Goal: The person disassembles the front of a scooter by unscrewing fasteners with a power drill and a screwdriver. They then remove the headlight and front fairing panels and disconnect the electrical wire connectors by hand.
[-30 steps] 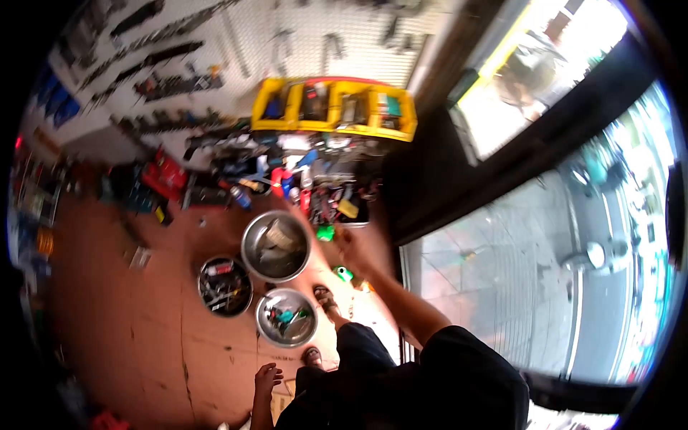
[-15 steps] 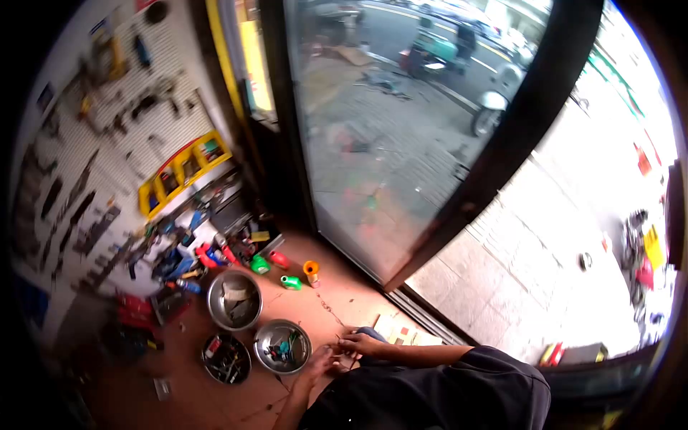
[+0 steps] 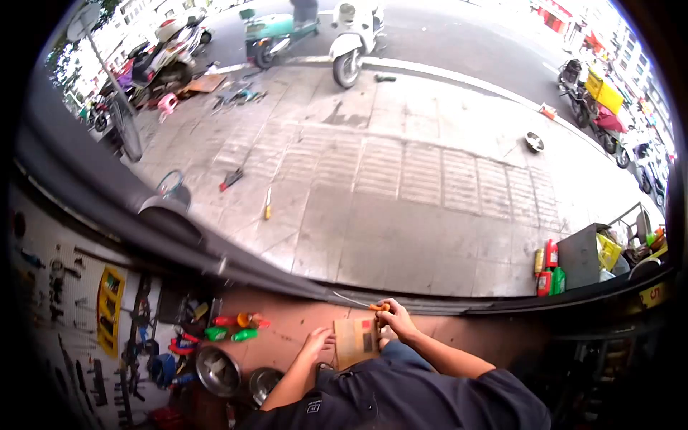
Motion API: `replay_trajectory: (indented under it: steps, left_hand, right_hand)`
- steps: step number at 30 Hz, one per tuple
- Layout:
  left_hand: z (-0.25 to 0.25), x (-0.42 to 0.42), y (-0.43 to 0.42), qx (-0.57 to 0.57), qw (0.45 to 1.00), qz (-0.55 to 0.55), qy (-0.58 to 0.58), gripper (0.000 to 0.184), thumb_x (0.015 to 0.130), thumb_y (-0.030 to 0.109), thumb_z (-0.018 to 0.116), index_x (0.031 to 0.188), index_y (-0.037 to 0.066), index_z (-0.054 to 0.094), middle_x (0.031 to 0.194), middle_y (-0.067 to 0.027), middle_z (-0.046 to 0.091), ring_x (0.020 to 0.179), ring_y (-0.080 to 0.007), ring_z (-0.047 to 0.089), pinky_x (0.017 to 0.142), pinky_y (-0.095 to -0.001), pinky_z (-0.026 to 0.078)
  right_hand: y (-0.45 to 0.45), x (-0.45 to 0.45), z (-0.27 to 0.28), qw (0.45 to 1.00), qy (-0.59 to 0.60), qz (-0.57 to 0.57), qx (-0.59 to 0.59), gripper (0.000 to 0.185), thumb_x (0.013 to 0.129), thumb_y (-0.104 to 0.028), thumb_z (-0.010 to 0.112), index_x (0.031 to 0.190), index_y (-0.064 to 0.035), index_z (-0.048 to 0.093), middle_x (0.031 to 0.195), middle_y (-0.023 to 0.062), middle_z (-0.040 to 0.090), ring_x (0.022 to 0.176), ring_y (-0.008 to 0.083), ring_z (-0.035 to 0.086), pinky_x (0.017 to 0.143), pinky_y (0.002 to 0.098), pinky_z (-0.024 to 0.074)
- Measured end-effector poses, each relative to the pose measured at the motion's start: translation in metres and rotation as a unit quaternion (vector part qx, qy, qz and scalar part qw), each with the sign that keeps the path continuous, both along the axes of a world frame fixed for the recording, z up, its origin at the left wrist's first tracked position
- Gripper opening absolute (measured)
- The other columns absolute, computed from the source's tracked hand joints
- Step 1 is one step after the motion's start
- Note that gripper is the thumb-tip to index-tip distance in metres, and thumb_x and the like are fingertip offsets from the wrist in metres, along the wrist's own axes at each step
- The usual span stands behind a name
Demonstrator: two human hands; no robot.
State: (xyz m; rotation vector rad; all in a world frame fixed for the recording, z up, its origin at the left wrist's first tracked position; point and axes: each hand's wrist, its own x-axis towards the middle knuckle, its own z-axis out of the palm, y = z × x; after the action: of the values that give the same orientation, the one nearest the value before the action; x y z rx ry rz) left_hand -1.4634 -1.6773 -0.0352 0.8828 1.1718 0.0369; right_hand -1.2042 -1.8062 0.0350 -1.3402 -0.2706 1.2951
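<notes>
My right hand [image 3: 395, 320] is closed around an orange-handled tool [image 3: 380, 307] with a long, thin, slightly curved shaft. The shaft points left, near the door sill, and its exact kind is unclear. Below and left of that hand lies a flat brown cardboard piece [image 3: 352, 342] with dark and red print, in front of my body. My left hand [image 3: 317, 342] is at the left edge of the cardboard with its fingers apart. I see nothing in it, and cannot tell whether the fingertips touch the cardboard.
Metal bowls [image 3: 217, 371] stand on the floor at left, near green bottles [image 3: 244, 335] and a tool pegboard [image 3: 61, 287]. The door sill [image 3: 430, 304] crosses ahead. Outside, a yellow-handled tool [image 3: 268, 209] lies on the pavement; a grey box [image 3: 582, 258] stands right, and scooters [image 3: 351, 43] are parked beyond.
My view has swung from the glass door and tool wall toward the street. My hands, close together before, are now apart, and the orange-handled tool shows in the right one.
</notes>
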Motion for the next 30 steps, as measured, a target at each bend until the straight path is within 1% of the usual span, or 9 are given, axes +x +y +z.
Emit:
replay_trajectory:
  steps: [7,10,15,17,21,23,26,28,30]
  left_hand:
    - [-0.004,0.091,0.088,0.052,0.998,-0.041,0.013,0.036,0.093,0.026,0.062,0.121,0.005,0.059,0.095,-0.0084,0.068,0.076,-0.0137,0.065,0.062,-0.0259,0.052]
    - [-0.024,0.106,0.123,0.048,0.997,-0.017,0.064,0.032,0.092,0.025,0.061,0.118,0.005,0.061,0.095,-0.0086,0.069,0.075,-0.0149,0.065,0.061,-0.0257,0.051]
    - [-0.083,0.124,0.171,-0.066,0.978,0.115,0.16,0.029,0.094,0.021,0.055,0.114,0.002,0.061,0.092,-0.0117,0.068,0.078,-0.0216,0.067,0.065,-0.0353,0.055]
    - [-0.082,0.132,0.186,-0.114,0.969,0.068,0.21,0.024,0.092,0.021,0.054,0.1,0.0,0.063,0.085,-0.0128,0.066,0.07,-0.023,0.067,0.058,-0.0394,0.055]
    - [-0.062,0.158,0.24,-0.166,0.975,-0.07,0.129,0.02,0.091,0.026,0.059,0.092,0.007,0.065,0.073,-0.0059,0.064,0.058,-0.0168,0.06,0.047,-0.0322,0.047]
    - [-0.026,0.198,0.275,-0.037,0.995,-0.011,0.088,0.018,0.09,0.028,0.061,0.089,0.011,0.066,0.068,-0.0021,0.062,0.056,-0.0136,0.057,0.046,-0.0288,0.045]
    - [0.008,0.251,0.36,-0.034,0.996,0.015,0.082,0.03,0.092,0.029,0.061,0.113,0.006,0.06,0.091,-0.0061,0.068,0.074,-0.0144,0.064,0.059,-0.0283,0.052]
    - [0.031,0.282,0.412,-0.002,0.997,0.036,0.069,0.032,0.093,0.028,0.061,0.116,0.006,0.059,0.093,-0.0063,0.068,0.075,-0.014,0.064,0.059,-0.0279,0.052]
    - [0.033,0.309,0.463,0.012,0.995,0.097,0.03,0.033,0.094,0.026,0.06,0.119,0.005,0.057,0.093,-0.006,0.068,0.075,-0.014,0.064,0.061,-0.0279,0.052]
  right_hand:
    - [0.06,0.156,0.012,0.992,0.05,-0.112,-0.003,0.018,0.089,-0.005,0.057,0.106,-0.0082,0.051,0.086,0.0067,0.058,0.067,0.0126,0.056,0.06,0.0266,0.0477]
    - [0.107,0.18,0.002,0.986,0.068,-0.147,-0.026,0.016,0.091,-0.015,0.063,0.094,-0.0104,0.049,0.078,0.0037,0.054,0.063,0.0118,0.052,0.056,0.0261,0.0444]
    - [0.191,0.219,-0.016,0.993,0.031,-0.066,-0.097,0.026,0.095,-0.029,0.063,0.085,-0.0097,0.048,0.068,0.0008,0.048,0.057,0.0113,0.045,0.053,0.0274,0.0414]
    - [0.228,0.244,-0.006,0.99,-0.011,-0.053,-0.13,0.024,0.094,-0.027,0.062,0.086,-0.0096,0.049,0.068,0.0002,0.048,0.056,0.0107,0.044,0.051,0.0271,0.0409]
    - [0.306,0.303,0.04,0.98,-0.139,0.0,-0.14,0.012,0.094,-0.019,0.06,0.097,-0.0091,0.054,0.069,0.0011,0.052,0.057,0.0104,0.049,0.049,0.0272,0.0428]
    - [0.344,0.342,0.048,0.97,-0.213,0.014,-0.117,0.028,0.092,-0.018,0.06,0.117,-0.0059,0.054,0.07,0.0029,0.054,0.059,0.0113,0.051,0.05,0.0278,0.0436]
    - [0.395,0.397,0.052,0.961,-0.224,-0.029,-0.159,0.038,0.09,-0.015,0.059,0.125,-0.0001,0.051,0.071,0.0041,0.055,0.06,0.0117,0.052,0.051,0.027,0.044]
    - [0.412,0.433,0.02,0.945,-0.245,-0.071,-0.207,0.035,0.088,-0.013,0.06,0.12,0.0004,0.054,0.073,0.0053,0.058,0.06,0.0125,0.057,0.049,0.0261,0.0436]
    - [0.416,0.46,-0.014,0.934,-0.243,-0.112,-0.238,0.02,0.084,-0.01,0.06,0.1,0.0011,0.061,0.066,0.0075,0.061,0.053,0.0145,0.057,0.047,0.0279,0.0443]
